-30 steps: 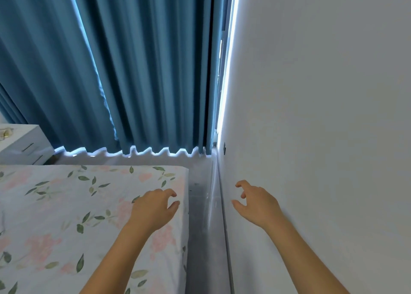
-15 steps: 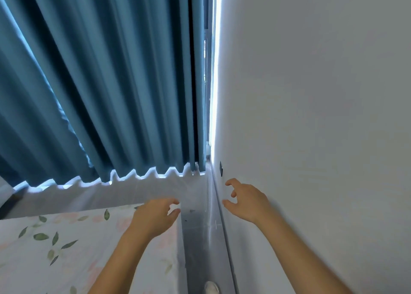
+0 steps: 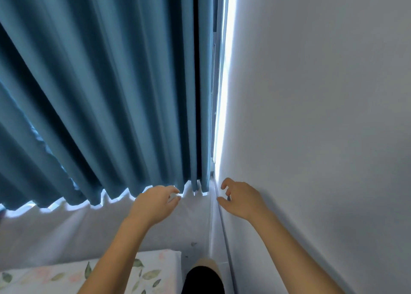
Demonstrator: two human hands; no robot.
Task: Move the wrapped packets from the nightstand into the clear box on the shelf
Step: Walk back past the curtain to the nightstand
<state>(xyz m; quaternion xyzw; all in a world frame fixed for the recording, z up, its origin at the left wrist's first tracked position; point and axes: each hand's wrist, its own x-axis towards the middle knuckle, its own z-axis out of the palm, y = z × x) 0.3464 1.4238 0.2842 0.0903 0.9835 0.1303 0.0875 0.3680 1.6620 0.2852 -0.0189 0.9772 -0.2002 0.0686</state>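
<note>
Neither the packets, the nightstand, the box nor the shelf is in view, so nothing shows how many packets have been moved; by my reading the person is walking between pick-up and drop-off. Both hands are empty with fingers loosely curled: the left hand hangs before the curtain hem, the right hand close to the wall, the 2 held apart. Only a corner of the bed shows at the bottom edge. A knee is cut off below.
</note>
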